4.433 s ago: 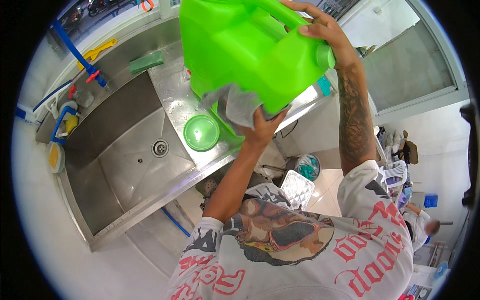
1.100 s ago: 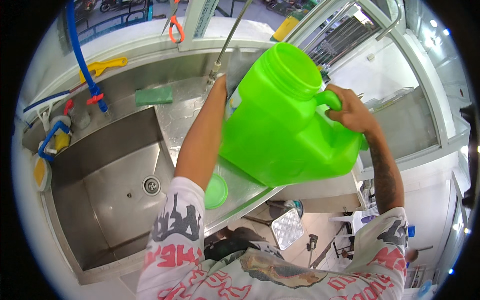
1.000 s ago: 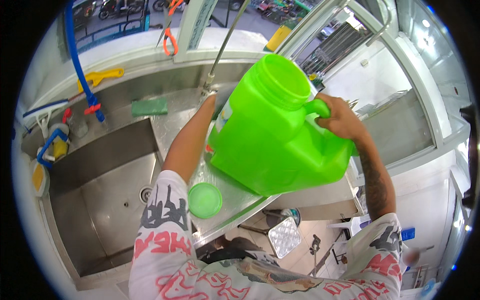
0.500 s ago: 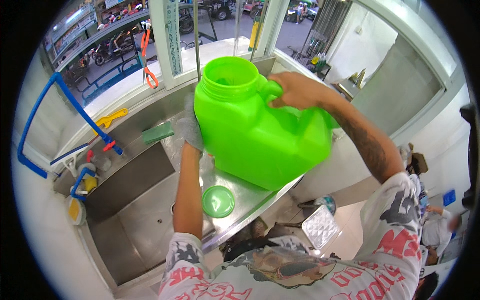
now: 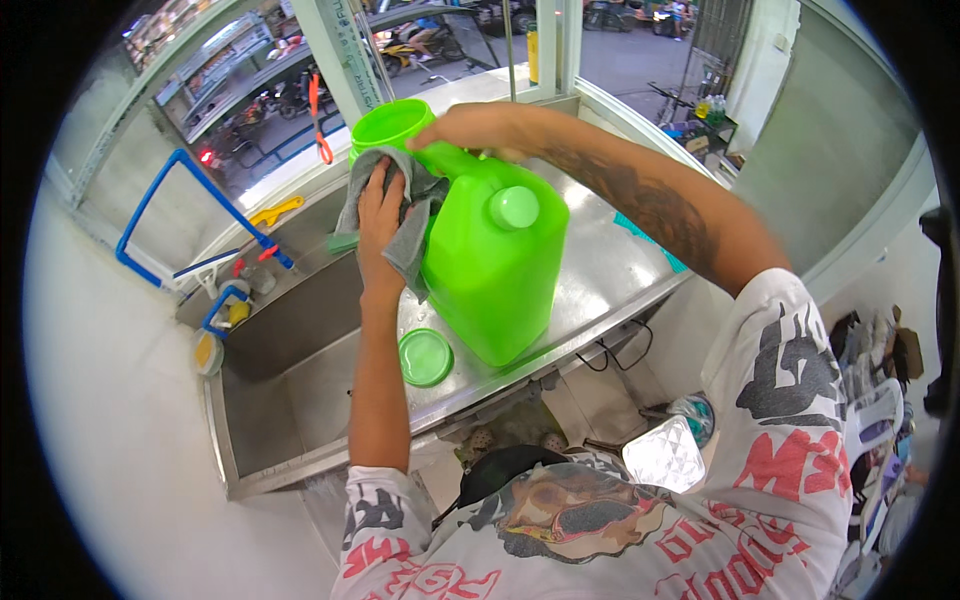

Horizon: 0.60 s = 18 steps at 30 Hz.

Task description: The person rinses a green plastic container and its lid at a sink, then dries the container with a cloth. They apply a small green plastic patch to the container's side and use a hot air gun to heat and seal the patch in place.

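A bright green plastic jug [image 5: 490, 280] with a wide uncapped mouth stands tilted on the steel counter, a small round cap on the side turned toward me. My right hand [image 5: 480, 130] is closed around its handle just beside the mouth. Against the jug's left side, below the rim, my left hand [image 5: 380, 215] presses a grey cloth [image 5: 408, 245], fingers bent over it. The cloth hides part of the jug's neck. A round green lid [image 5: 426, 357] lies on the counter, right of my left forearm.
A steel sink basin [image 5: 290, 415] lies to the left. Along its back edge are a blue bent tube [image 5: 215, 185], a yellow-handled tool [image 5: 275, 212] and a green scouring pad [image 5: 343, 243]. Orange-handled scissors [image 5: 318, 120] hang by the window. Something teal [image 5: 650, 240] lies on the right counter.
The jug has turned, so its small cap now faces me, and its mouth has shifted left. My left hand, with the cloth, has come round to the jug's near side.
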Each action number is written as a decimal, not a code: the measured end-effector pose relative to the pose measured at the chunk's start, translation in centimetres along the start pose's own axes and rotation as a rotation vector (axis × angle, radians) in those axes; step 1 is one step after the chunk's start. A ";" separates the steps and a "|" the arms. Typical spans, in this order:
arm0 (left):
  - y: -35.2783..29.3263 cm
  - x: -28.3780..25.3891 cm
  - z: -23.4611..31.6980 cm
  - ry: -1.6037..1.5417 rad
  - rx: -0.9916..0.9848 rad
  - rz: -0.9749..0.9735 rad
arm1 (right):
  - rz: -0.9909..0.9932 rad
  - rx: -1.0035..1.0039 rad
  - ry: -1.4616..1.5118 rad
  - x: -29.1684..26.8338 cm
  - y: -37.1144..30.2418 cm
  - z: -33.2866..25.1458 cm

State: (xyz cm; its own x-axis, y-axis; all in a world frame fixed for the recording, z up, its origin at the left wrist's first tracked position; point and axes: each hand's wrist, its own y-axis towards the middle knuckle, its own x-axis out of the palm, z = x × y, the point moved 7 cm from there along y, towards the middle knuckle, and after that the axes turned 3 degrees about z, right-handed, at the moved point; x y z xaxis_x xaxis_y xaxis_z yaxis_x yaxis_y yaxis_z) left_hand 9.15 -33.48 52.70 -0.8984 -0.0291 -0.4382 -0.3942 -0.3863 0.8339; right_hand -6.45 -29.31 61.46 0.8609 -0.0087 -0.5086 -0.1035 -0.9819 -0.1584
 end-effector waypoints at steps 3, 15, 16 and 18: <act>-0.2 -1.5 0.9 0.019 -0.023 -0.043 | -0.033 -0.250 -0.770 -3.1 -3.1 1.0; -6.8 -2.5 15.3 -1.520 -0.313 0.511 | 1.044 -0.884 0.412 -0.3 -16.0 11.1; -7.1 -1.8 17.9 -1.360 -0.346 0.416 | 1.023 -0.962 0.387 0.7 -19.1 11.6; -6.2 -0.2 22.1 -1.019 -0.391 0.118 | 0.834 -1.011 0.543 3.5 -22.9 12.9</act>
State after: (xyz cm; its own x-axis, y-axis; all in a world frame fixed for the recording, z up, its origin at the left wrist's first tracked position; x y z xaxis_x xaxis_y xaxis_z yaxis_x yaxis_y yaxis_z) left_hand 7.49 -10.74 55.05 -0.7355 0.6212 0.2703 -0.3689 -0.7019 0.6094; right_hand -7.51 -4.44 52.43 0.8310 -0.4871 0.2688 -0.4720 -0.3614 0.8041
